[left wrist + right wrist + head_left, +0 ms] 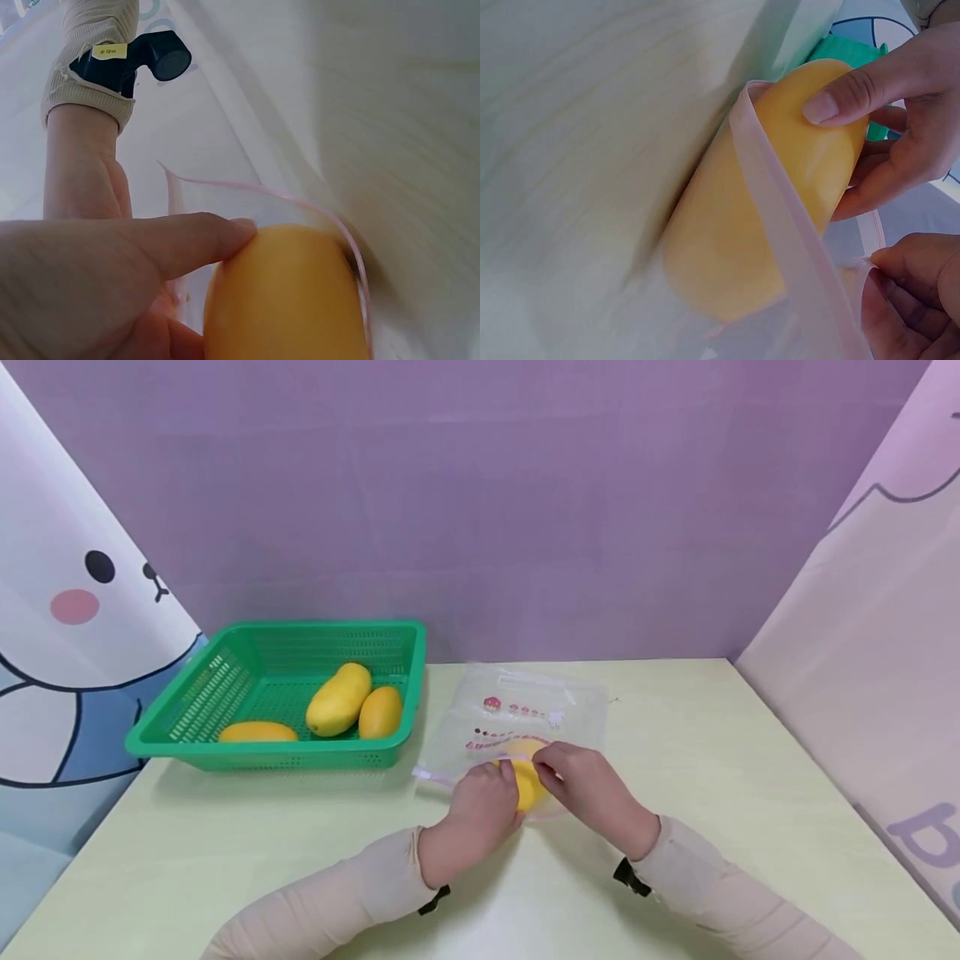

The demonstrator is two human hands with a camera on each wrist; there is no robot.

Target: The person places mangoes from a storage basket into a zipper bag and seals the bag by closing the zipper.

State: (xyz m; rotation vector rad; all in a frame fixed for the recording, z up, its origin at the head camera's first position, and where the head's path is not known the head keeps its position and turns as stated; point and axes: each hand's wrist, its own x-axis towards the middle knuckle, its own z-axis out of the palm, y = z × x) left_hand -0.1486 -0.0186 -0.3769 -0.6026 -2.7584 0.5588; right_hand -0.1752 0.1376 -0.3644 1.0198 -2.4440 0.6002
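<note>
A yellow mango (529,787) lies partly inside a clear zip bag (450,735) with pink edging and small red prints. My left hand (483,803) grips the mango's uncovered end, its thumb on top in the right wrist view. The bag's mouth is pinched between the thumb and fingers of my right hand (588,789), just right of the fruit. In the right wrist view the pink zip strip (780,202) crosses over the mango (712,247), whose far end shows through the plastic. The left wrist view shows the mango's rounded end (289,300) beside my left thumb.
At the back left stands a green plastic basket (285,750) holding three mangoes (339,700). The pale wooden table (697,735) extends to both sides of the bag. A purple cloth backdrop (487,510) hangs behind, with printed panels at both sides.
</note>
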